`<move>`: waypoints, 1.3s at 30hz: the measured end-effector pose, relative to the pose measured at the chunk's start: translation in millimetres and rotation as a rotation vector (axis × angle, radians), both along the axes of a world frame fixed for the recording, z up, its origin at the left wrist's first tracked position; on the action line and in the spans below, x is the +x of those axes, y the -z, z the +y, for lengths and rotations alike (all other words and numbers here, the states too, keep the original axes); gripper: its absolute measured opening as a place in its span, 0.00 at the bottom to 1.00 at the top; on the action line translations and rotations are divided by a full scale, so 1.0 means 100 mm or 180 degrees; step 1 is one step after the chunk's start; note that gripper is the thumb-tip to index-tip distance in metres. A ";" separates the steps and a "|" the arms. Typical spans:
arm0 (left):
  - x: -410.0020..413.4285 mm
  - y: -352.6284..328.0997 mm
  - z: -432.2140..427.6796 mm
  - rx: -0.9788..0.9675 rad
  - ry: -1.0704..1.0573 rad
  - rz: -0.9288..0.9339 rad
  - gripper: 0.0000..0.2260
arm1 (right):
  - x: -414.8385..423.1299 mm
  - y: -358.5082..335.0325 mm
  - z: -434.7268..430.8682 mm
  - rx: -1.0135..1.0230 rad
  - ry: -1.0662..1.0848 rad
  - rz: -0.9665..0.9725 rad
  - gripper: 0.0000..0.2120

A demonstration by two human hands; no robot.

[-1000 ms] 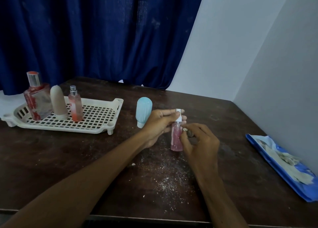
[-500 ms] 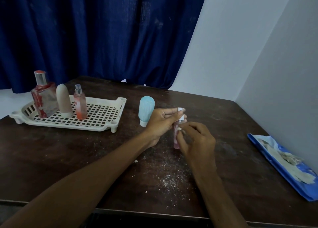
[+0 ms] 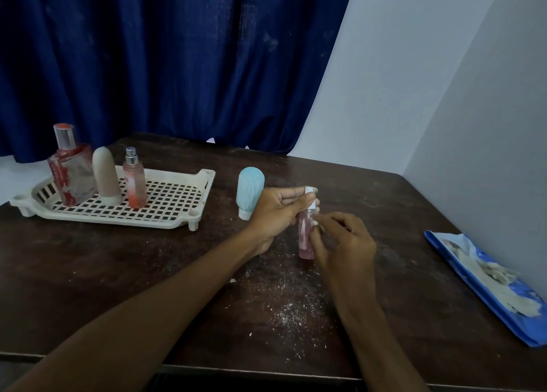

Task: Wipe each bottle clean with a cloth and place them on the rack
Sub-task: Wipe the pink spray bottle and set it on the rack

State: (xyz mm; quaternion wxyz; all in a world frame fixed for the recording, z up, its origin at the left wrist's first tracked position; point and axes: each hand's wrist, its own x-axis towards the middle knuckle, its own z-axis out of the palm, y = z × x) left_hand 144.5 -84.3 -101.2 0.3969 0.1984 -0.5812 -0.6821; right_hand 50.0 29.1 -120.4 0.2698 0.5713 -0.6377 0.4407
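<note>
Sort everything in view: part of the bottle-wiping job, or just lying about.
Job: small pink bottle in left hand and right hand, blue bottle, rack, red perfume bottle, beige bottle, pink spray bottle.
Lying about: blue packet, white crumbs, curtain.

No legible text, red markings on square bottle (image 3: 72,175) unreadable

We count five bottles on one dark table (image 3: 118,273): three in the single white rack (image 3: 174,211), namely a square glass bottle (image 3: 72,172), a beige bottle (image 3: 105,174) and a pink spray bottle (image 3: 134,181), plus one blue bottle (image 3: 249,190) and one small pink bottle (image 3: 305,237). We see two hands, the left hand (image 3: 275,214) and the right hand (image 3: 343,243). We also count one blue packet (image 3: 485,285) and one navy curtain (image 3: 148,65).
</note>
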 end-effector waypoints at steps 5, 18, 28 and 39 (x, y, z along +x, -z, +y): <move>0.00 0.02 -0.01 0.0004 -0.0067 -0.0012 0.13 | 0.05 0.01 -0.03 0.0043 -0.0171 0.0073 0.08; -0.01 0.06 -0.07 0.0118 -0.0219 -0.0098 0.15 | 0.00 0.03 0.05 0.0310 -0.0188 -0.0021 0.06; -0.04 0.09 -0.09 0.0165 -0.0355 -0.0161 0.15 | -0.01 0.05 0.07 0.0422 -0.0162 -0.0177 0.04; -0.05 0.11 -0.12 0.0142 -0.0582 -0.0242 0.16 | -0.03 0.04 0.13 0.0509 -0.0331 -0.0316 0.05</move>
